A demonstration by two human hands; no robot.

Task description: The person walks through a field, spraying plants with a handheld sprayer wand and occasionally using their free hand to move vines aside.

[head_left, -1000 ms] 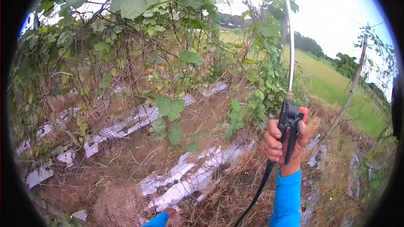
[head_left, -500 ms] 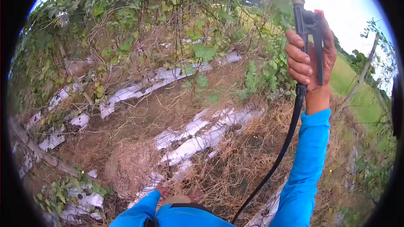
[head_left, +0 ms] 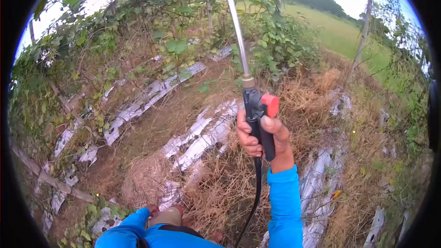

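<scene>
My right hand (head_left: 264, 135) is wrapped round the black handle of a spray wand (head_left: 251, 101), which has a red knob and a shiny metal tube rising to the top edge. From the handle's base a black hose (head_left: 255, 197) runs down toward my body. Low in the view, beside my thigh, hangs my left hand (head_left: 152, 209); it is small, and its fingers are too unclear to read.
Leafy vines (head_left: 179, 9) hang over the back and left. Strips of silvery plastic sheet (head_left: 206, 140) lie among dry straw. A wooden post (head_left: 365, 27) leans at the right before a green field. Another pole (head_left: 50, 179) lies slanted at the lower left.
My right hand has come down and to the left with the spray wand, so more of its metal tube shows. The view has turned to the right; my left hand stays low.
</scene>
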